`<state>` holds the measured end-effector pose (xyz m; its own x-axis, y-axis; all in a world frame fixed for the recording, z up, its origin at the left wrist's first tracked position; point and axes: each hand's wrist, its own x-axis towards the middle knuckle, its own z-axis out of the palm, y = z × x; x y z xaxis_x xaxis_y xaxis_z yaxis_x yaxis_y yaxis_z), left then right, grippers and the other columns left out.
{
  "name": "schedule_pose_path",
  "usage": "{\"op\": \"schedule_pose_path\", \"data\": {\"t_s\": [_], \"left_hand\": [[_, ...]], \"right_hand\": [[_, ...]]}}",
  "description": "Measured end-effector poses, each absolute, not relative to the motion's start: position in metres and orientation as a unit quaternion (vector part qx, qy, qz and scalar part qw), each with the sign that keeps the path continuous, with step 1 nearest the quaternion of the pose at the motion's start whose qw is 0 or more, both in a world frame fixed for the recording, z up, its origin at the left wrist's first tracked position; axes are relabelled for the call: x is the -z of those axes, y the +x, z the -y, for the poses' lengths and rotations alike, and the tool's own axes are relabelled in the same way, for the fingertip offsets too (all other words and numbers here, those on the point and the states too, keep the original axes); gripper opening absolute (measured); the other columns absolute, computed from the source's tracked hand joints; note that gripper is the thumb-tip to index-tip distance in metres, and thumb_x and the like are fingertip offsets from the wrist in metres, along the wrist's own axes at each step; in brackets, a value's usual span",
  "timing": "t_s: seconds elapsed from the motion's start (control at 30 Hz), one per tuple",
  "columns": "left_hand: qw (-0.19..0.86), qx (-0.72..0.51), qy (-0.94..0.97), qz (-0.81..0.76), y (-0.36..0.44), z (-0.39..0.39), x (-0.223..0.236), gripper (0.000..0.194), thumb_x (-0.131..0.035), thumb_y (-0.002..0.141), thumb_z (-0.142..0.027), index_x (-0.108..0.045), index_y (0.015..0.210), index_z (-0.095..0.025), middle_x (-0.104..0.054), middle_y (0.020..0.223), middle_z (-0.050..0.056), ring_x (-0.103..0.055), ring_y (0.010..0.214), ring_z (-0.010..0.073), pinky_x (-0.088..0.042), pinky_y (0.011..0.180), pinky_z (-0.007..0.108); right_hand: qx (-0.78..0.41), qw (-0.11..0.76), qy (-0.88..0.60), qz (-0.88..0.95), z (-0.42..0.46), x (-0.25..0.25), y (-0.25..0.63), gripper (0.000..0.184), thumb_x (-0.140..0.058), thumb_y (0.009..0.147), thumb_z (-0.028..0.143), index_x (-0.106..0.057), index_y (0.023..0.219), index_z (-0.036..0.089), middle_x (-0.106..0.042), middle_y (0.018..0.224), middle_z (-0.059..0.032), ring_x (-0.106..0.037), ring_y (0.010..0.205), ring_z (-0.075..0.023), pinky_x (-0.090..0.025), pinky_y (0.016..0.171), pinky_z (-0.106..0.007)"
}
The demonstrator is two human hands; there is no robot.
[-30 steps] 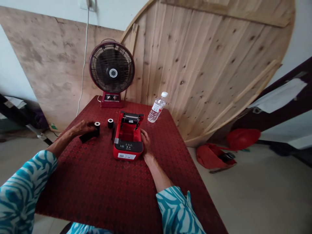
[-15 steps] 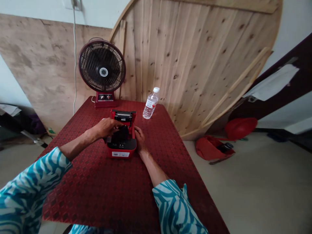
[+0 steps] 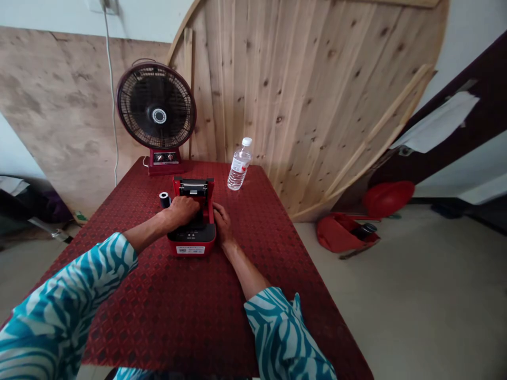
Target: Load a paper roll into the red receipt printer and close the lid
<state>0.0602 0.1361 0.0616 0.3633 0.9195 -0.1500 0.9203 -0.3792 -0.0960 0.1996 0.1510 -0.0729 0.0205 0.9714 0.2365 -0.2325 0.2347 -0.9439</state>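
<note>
A small red and black printer (image 3: 196, 232) stands on the table with its lid (image 3: 194, 187) raised at the back. My left hand (image 3: 182, 210) reaches into its open body from the left, fingers bent down and closed; their tips and anything in them are hidden. Against the printer's right side lies my right hand (image 3: 222, 221), its fingers curled along the red edge. Just left of the printer, behind my left wrist, a small dark roll with a white end (image 3: 163, 199) stands upright.
At the table's far left stands a dark red fan (image 3: 158, 113). A water bottle (image 3: 239, 164) is near the far right corner. The patterned red table (image 3: 190, 311) meets a wooden panel (image 3: 301, 95). On the floor to the right lies a red bag (image 3: 336, 237) with a dark bottle (image 3: 364, 230).
My left hand has moved deeper into the printer and its fingers have turned down. The dark roll on the left now shows clearly. My right hand stays at the printer's side; the view shifted slightly.
</note>
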Motion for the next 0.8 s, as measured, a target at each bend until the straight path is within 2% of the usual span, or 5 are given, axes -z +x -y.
{"op": "schedule_pose_path", "data": {"t_s": [0.2, 0.3, 0.4, 0.53, 0.8], "left_hand": [[0.039, 0.072, 0.843, -0.531, 0.050, -0.147, -0.059, 0.024, -0.064, 0.079, -0.014, -0.074, 0.100, -0.017, -0.073, 0.101, 0.017, -0.068, 0.099, 0.0351, -0.053, 0.081, 0.042], [0.066, 0.036, 0.859, -0.506, 0.034, -0.142, -0.061, 0.029, -0.058, 0.087, -0.020, -0.068, 0.114, -0.021, -0.072, 0.111, 0.011, -0.067, 0.103, 0.0273, -0.052, 0.086, 0.036], [0.126, -0.093, 0.864, -0.478, 0.012, -0.124, -0.062, 0.030, -0.051, 0.092, -0.030, -0.066, 0.117, -0.024, -0.071, 0.115, 0.004, -0.067, 0.103, 0.0196, -0.051, 0.089, 0.030], [0.209, -0.218, 0.851, -0.429, -0.008, -0.090, -0.059, 0.035, -0.060, 0.086, -0.044, -0.067, 0.114, -0.024, -0.073, 0.109, 0.004, -0.069, 0.095, 0.0208, -0.053, 0.082, 0.030], [0.086, -0.281, 0.861, -0.415, 0.000, -0.074, -0.039, 0.024, -0.049, 0.094, -0.032, -0.069, 0.096, -0.020, -0.073, 0.091, 0.003, -0.068, 0.084, 0.0167, -0.051, 0.075, 0.028]], "right_hand": [[-0.491, 0.608, -0.372, 0.500, -0.152, 0.074, 0.200, 0.031, -0.056, 0.080, 0.036, -0.067, 0.107, 0.025, -0.069, 0.113, -0.0013, -0.060, 0.109, -0.0204, -0.042, 0.100, -0.036], [-0.492, 0.607, -0.373, 0.501, -0.151, 0.072, 0.200, 0.030, -0.056, 0.080, 0.036, -0.067, 0.106, 0.025, -0.069, 0.112, -0.0011, -0.059, 0.109, -0.0202, -0.042, 0.100, -0.036], [-0.499, 0.614, -0.367, 0.489, -0.149, 0.069, 0.198, 0.030, -0.056, 0.079, 0.036, -0.068, 0.104, 0.025, -0.070, 0.110, -0.0012, -0.061, 0.107, -0.0201, -0.043, 0.098, -0.036], [-0.496, 0.617, -0.376, 0.481, -0.148, 0.067, 0.197, 0.029, -0.057, 0.078, 0.036, -0.068, 0.102, 0.025, -0.071, 0.108, -0.0010, -0.061, 0.105, -0.0203, -0.045, 0.095, -0.036], [-0.502, 0.618, -0.370, 0.478, -0.150, 0.071, 0.197, 0.030, -0.057, 0.079, 0.037, -0.068, 0.104, 0.025, -0.071, 0.109, -0.0013, -0.061, 0.106, -0.0201, -0.045, 0.096, -0.036]]}}
